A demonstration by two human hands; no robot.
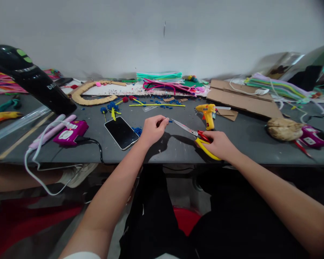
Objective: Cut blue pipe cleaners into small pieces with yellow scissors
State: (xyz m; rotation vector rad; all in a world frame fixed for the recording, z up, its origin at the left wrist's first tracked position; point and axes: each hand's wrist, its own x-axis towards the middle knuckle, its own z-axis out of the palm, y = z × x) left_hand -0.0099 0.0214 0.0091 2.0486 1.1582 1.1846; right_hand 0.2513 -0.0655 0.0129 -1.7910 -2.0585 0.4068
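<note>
My left hand [155, 126] is closed in a pinch, with the end of a short blue pipe cleaner [170, 121] showing at its fingertips. Yellow-and-red-handled scissors [187, 128] are in my right hand [221, 144]; their tips point left, close to the blue end. The blades look nearly together. Just behind my right hand stands a yellow glue gun [209, 114]. A phone [122, 132] with a dark screen lies left of my left hand, partly over some blue fuzzy bits [137, 131]. Beyond it are blue fuzzy flowers [112, 107] with yellow parts.
A long yellow pipe cleaner [162, 105] lies farther back among blue scraps. Cardboard [243, 99] is at back right, a curved cardboard piece [79, 99] at back left. A black bottle [47, 86] leans left, near a purple power bank [71, 133] with cables. Another person's leg [24, 177] shows below.
</note>
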